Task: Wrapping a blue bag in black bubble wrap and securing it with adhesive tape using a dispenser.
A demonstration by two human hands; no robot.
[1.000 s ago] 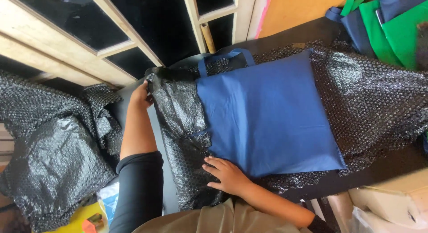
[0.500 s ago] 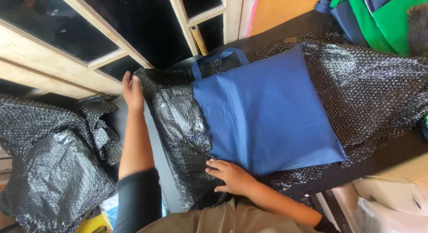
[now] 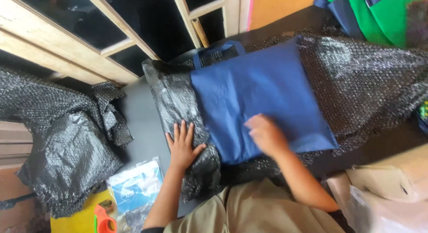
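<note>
Two bare hands are down on the work here, both flat rather than gripping anything. The left hand (image 3: 183,146) lies palm down with fingers spread on the black bubble wrap (image 3: 178,103), right at the sheet's near-left part where it bunches up by the person's lap. It's pressing on the wrap, not closed on it. The right hand (image 3: 266,134) is blurry, so how far its fingers are spread is hard to tell, but it looks open and resting on top of the blue fabric bag (image 3: 263,94), near the bag's lower edge. No sign of it pinching or holding anything.

That bag is a flat navy tote with its handles (image 3: 218,49) poking out toward the window side. It lies on the bubble wrap, which sticks out on both sides of it: a darker, smoother stretch to the left and a bumpier, shiny stretch off to the right. All of it sits on a dark table (image 3: 142,121).

Off to the left there's another crumpled heap of black bubble wrap (image 3: 62,139), apart from the one being handled. Near the bottom left lies a clear plastic packet with something blue inside (image 3: 136,188), and beside it an orange tool (image 3: 104,219) on a yellow surface. Green and blue bags (image 3: 383,14) are piled at the top right, and a cardboard box (image 3: 392,179) sits at the lower right. Wooden window frames (image 3: 111,45) run along the top.
</note>
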